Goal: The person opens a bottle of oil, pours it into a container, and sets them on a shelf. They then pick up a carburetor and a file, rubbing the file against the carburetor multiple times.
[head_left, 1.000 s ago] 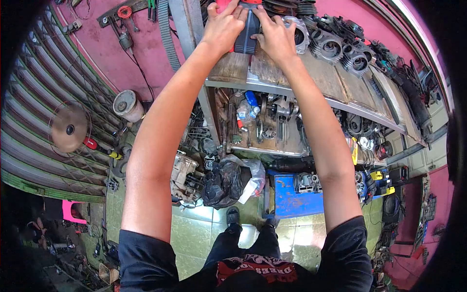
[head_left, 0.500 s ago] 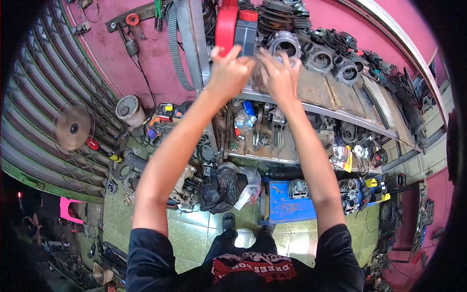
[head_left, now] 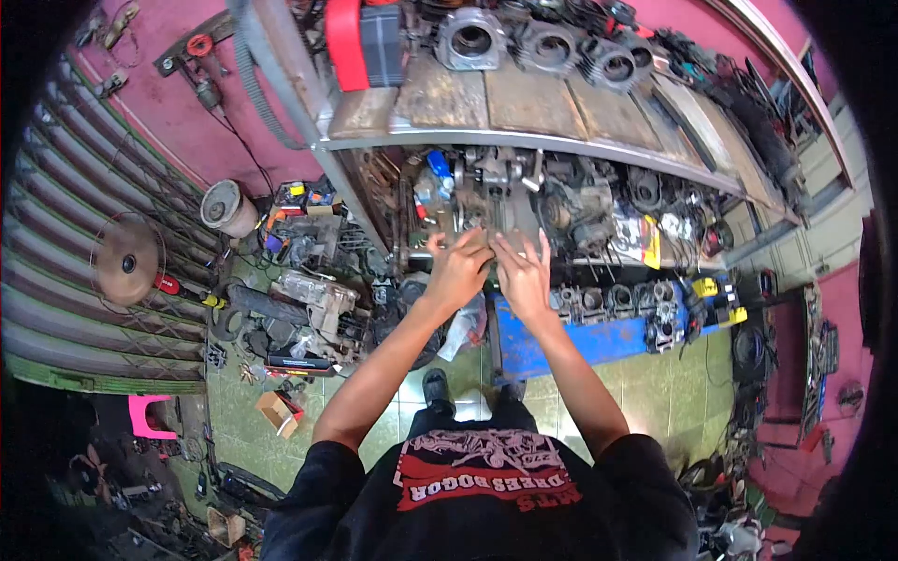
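Note:
My left hand (head_left: pixel 458 271) and my right hand (head_left: pixel 526 280) are close together in front of the lower shelf. On each, the thumb and index finger are pinched together while other fingers spread outward. Whatever sits between the fingertips is too small or blurred to make out. Behind my hands, the lower shelf holds metal engine parts, a blue bottle (head_left: pixel 440 166) and a yellow packet (head_left: pixel 649 241).
A wooden upper shelf (head_left: pixel 533 101) bears cylinder blocks (head_left: pixel 471 41) and a red and grey container (head_left: pixel 367 47). A blue bench (head_left: pixel 580 344) with metal parts stands at my right. Engine parts (head_left: pixel 316 304) and an open box (head_left: pixel 280 412) lie at left.
Both hands have come down from in front of the upper shelf to the level of the lower shelf. The camera view has shifted, and the open box now shows on the floor.

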Motion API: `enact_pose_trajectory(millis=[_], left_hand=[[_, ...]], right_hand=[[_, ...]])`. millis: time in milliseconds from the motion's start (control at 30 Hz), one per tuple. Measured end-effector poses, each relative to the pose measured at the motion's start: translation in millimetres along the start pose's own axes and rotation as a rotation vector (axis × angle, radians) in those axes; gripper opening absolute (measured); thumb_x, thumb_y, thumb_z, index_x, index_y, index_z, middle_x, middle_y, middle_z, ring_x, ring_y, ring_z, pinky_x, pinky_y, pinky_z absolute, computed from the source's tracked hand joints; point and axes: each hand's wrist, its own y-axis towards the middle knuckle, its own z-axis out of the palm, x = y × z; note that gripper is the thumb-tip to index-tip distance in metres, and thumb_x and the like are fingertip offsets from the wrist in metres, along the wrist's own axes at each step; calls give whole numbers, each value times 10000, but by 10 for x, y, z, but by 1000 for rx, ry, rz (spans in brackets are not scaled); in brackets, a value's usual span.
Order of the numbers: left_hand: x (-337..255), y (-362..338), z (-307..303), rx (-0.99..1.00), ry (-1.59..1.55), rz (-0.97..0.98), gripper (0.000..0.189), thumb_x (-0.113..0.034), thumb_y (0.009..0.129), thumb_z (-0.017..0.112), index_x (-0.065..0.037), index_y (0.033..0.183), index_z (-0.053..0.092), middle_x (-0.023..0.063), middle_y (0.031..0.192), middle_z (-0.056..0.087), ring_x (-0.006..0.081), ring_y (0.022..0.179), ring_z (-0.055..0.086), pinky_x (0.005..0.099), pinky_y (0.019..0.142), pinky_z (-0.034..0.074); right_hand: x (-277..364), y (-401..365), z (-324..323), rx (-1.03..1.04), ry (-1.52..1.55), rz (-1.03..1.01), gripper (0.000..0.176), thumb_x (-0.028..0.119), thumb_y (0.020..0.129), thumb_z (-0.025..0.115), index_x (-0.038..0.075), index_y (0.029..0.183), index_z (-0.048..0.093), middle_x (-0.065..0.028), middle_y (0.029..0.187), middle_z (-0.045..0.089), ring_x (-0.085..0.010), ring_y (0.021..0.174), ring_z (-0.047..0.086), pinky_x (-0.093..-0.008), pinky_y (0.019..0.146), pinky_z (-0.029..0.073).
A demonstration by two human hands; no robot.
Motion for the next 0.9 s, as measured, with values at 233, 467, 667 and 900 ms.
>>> enact_pose_trajectory(millis=[233,467,667,900], left_hand=[[-586,-578,838,229,-121,-90,226,-146,788,732,-130,1013,747,23,1076,745,192,1212,600,599,1030,261],[-1076,-1047,1476,405,-218,-254,196,-151,808,749,-143,1004,751,14,1026,745,193,1124,638,603,1027,266],[-1386,-1231,1698,544,-205,-352,136,-210,843,731,-166,969,760,37,1014,739,222,1088,648,642,974,313],[-1541,-1256,2116,536,-199,-478,91,-242,826,757,-218,912,775,29,948,752,246,994,675,616,944,309]], right_hand=[[-287,-1171,94,144,36,198,373,138,843,677,112,1212,724,-65,1268,710,-295,1261,556,-573,1195,248],[-507,-1997,162,321,-33,350,230,174,874,670,150,1086,757,-38,994,748,-241,1080,624,-577,1038,365],[-669,-2491,200,460,66,476,238,192,871,663,133,1095,717,-69,1006,741,-265,1083,621,-592,1028,350],[-965,-2838,100,517,80,560,344,211,887,663,127,1220,679,-89,1053,730,-272,1134,609,-615,1040,352]])
